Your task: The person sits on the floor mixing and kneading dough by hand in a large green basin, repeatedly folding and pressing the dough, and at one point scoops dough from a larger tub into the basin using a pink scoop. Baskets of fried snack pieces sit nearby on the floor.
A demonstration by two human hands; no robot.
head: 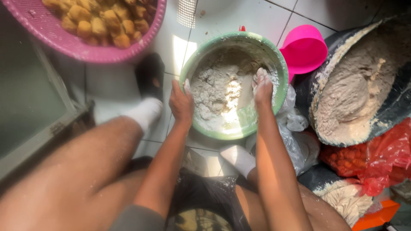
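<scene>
At far left a pink basket (141, 45) holds yellow pieces; the left hand (181, 102) grips the near-left rim of the green bowl (274, 55), fingers curled on it; the right hand (262, 87), floury, presses loosely bent fingers into the flour (214, 92); I judge the rim must be kept steady, working clumps from wall to middle; a pink scoop (305, 49) lies right.

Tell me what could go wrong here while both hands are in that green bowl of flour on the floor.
1. The green bowl sits on smooth floor tiles, gripped only at the rim by the left hand; it might slide or tip.
2. The right hand works flour near the rim, so powder may spill onto the plastic bags.
3. The pink scoop leans close by and could get knocked.
</scene>
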